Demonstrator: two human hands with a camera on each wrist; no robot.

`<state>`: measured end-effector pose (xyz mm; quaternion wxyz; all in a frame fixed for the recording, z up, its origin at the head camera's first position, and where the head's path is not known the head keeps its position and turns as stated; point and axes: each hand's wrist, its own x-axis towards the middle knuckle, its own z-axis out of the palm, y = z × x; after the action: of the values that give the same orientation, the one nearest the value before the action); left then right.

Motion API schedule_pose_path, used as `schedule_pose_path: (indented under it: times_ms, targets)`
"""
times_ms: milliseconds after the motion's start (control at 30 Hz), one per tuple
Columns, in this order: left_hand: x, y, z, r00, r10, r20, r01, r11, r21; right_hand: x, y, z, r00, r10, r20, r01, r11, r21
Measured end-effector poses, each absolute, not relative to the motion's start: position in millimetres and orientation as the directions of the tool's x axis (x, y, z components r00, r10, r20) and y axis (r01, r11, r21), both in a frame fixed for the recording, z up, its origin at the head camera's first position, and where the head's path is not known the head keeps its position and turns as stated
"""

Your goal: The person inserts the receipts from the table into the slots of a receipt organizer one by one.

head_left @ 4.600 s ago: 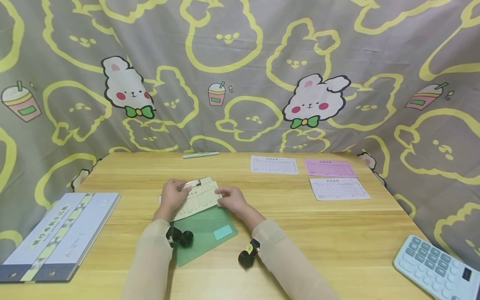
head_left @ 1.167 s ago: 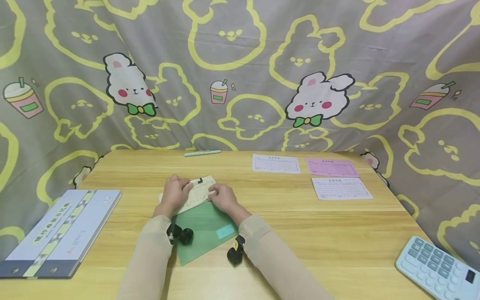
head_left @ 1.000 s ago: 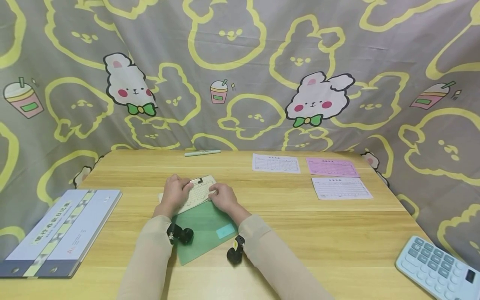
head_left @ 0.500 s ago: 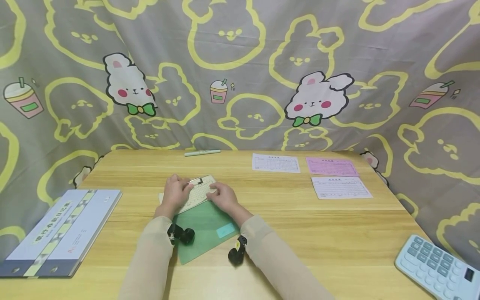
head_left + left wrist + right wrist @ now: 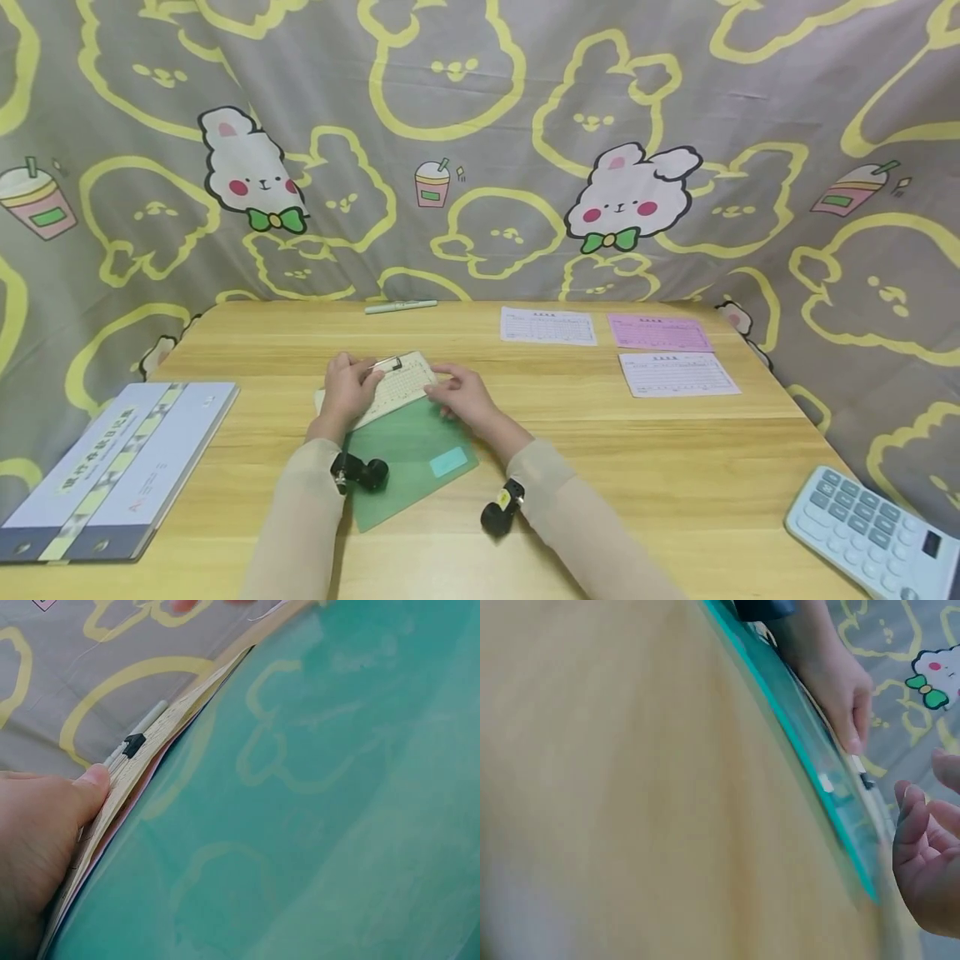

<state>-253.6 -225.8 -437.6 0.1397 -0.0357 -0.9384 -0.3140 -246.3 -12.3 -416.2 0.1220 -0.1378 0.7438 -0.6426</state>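
Patterned cloth (image 5: 480, 125) backs the table (image 5: 600, 467); nearer its left edge, the left hand (image 5: 348, 392) grips clipped slips (image 5: 401, 390) over a green folder (image 5: 401, 467), the right hand (image 5: 467, 398) relaxed beside them, holding nothing (a slackening left grip could let them skew).

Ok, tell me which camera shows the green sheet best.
The head view: it shows most of the green sheet and its blue label, though papers hide the far part. The left wrist view gives a glossy stretch, cut off by the frame; the right wrist view shows it as a narrow strip.
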Motion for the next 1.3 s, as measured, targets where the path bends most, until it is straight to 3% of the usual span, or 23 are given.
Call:
schedule_pose_path:
  times_ms: [300,600,900,1300]
  targets:
    - [-251.5,-224.9,-435.7,-0.96,-0.034,0.278,0.147,0.785,0.601,-256.4,47.0,-390.2,-0.934,-0.339,0.107,-0.161,0.134,-0.978]
    - [-250.7,-224.7,-435.3,-0.964,-0.059,0.26,0.126,0.758,0.64,-265.2,118.7,-375.6,-0.964,-0.225,0.141,-0.18,0.164,-0.97]
    - [-251.2,-226.1,-435.7,-0.968,-0.08,0.239,0.101,0.748,0.656,-275.2,194.3,-377.3,-0.977,-0.079,0.2,-0.213,0.239,-0.947]
    - [-251.1,-226.7,-436.7,-0.969,-0.077,0.235,0.11,0.715,0.69,-283.4,269.8,-392.7,-0.953,0.195,0.233,-0.189,0.219,-0.957]
